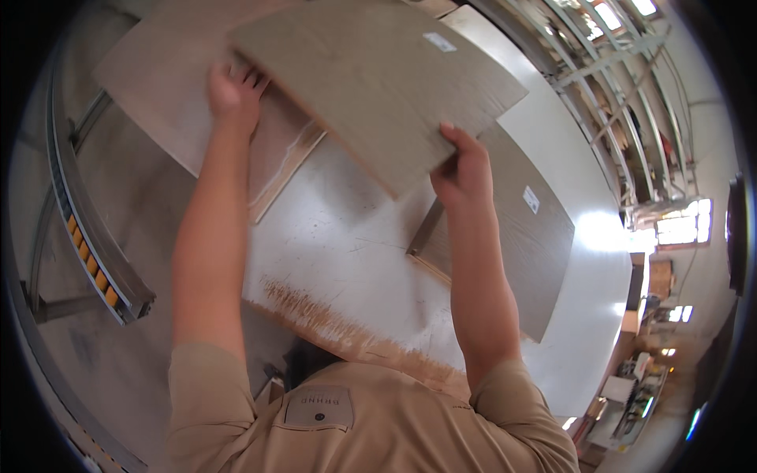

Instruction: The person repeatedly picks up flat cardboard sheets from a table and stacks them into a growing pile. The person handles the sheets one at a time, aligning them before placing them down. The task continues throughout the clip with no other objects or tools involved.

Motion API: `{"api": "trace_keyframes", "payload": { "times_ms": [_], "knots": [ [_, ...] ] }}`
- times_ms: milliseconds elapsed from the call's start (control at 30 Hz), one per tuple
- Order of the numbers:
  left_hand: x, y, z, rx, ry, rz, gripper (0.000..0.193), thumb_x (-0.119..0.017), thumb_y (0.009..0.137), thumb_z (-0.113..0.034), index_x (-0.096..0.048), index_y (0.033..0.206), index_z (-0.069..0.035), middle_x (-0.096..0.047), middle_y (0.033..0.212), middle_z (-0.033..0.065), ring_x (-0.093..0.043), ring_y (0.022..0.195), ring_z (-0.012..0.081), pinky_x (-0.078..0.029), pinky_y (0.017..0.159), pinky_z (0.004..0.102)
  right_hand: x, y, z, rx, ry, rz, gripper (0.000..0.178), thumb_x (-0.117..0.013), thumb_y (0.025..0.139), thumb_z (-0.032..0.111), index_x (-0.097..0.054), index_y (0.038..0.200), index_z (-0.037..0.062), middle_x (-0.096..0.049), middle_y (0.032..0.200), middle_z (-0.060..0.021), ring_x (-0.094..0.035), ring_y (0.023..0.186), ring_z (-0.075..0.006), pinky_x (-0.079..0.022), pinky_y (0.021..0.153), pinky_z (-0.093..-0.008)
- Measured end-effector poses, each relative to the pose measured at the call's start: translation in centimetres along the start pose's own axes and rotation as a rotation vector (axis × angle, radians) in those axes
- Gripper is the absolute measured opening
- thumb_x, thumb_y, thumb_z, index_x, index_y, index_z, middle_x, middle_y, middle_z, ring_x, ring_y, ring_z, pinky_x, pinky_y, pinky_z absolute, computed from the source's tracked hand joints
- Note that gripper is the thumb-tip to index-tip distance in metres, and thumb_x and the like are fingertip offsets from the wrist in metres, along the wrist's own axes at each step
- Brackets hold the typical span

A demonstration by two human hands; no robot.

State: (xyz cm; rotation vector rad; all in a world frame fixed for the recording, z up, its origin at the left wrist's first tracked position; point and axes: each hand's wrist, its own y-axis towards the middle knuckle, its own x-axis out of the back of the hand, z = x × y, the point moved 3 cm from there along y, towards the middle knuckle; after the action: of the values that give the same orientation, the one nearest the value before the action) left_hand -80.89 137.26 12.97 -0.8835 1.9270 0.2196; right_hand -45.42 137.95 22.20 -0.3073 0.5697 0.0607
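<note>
A flat grey-brown wood panel [378, 87] with a small white label is held tilted above the table. My right hand [464, 162] is closed on its near right corner, thumb on the top face and fingers underneath. At the panel's left edge, my left hand [235, 94] grips with its fingers curled at the edge, partly hidden. Below my right forearm lies a second grey-brown panel [544, 252], also labelled, flat on the white table. To the left, under my left hand, is a pinkish-brown board [169, 87] with a pale streak near its edge.
The white worktable [339, 229] has a worn front edge with bare wood showing. At the left stands a metal roller rail [87, 252] with yellow rollers. Metal racking [615, 94] runs along the right, with a cluttered bench [627, 402] farther down.
</note>
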Motion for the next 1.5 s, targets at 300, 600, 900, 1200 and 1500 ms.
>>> {"api": "trace_keyframes", "payload": {
  "times_ms": [300,600,900,1200,1500],
  "knots": [
    [-3.5,-15.9,-0.4,0.254,0.027,0.057,0.051,-0.047,0.095,-0.030,-0.045,0.133,0.005,-0.056,0.129,0.0169,-0.053,0.119,0.0312,-0.042,0.103,0.0439,16.6,-17.3,7.0,-0.036,-0.121,-0.189,0.068,-0.070,0.069,0.021,-0.048,0.130,-0.0005,-0.060,0.115,-0.0176,-0.058,0.105,-0.0325,-0.049,0.090,-0.0449],
    [-6.1,-29.8,6.8,0.248,0.219,0.240,0.039,-0.054,0.087,-0.011,-0.054,0.124,0.002,-0.058,0.124,0.0140,-0.054,0.116,0.0244,-0.043,0.101,0.0373,32.3,-22.3,12.8,0.013,-0.150,-0.276,0.061,-0.067,0.074,0.030,-0.054,0.125,0.0003,-0.061,0.107,-0.0136,-0.059,0.095,-0.0257,-0.048,0.081,-0.0371],
    [-3.6,-31.6,10.9,-0.207,1.081,0.237,0.039,-0.064,0.090,-0.023,-0.061,0.119,0.002,-0.065,0.116,0.0133,-0.059,0.109,0.0204,-0.044,0.097,0.0313,33.1,-21.4,26.1,0.172,-1.474,-0.347,0.042,-0.058,0.092,0.025,-0.059,0.126,-0.0001,-0.069,0.081,-0.0141,-0.066,0.072,-0.0215,-0.052,0.069,-0.0335],
    [-5.7,-34.2,14.5,-0.397,1.648,0.324,0.033,-0.065,0.085,-0.023,-0.068,0.111,-0.003,-0.070,0.093,0.0192,-0.068,0.085,0.0328,-0.054,0.078,0.0390,35.9,4.7,24.2,0.690,-1.922,-0.029,0.044,-0.050,0.093,0.036,-0.056,0.127,0.0082,-0.057,0.131,-0.0178,-0.056,0.116,-0.0364,-0.043,0.100,-0.0452],
    [-3.6,-35.4,14.8,-0.276,1.323,0.282,0.038,-0.065,0.087,-0.023,-0.062,0.120,-0.003,-0.067,0.113,0.0167,-0.064,0.103,0.0297,-0.050,0.090,0.0362,36.4,12.2,24.2,0.347,-2.133,-0.023,0.071,-0.024,0.100,0.053,-0.068,0.105,-0.0025,-0.064,0.110,-0.0269,-0.058,0.109,-0.0439,-0.042,0.098,-0.0510]
  ]
}}
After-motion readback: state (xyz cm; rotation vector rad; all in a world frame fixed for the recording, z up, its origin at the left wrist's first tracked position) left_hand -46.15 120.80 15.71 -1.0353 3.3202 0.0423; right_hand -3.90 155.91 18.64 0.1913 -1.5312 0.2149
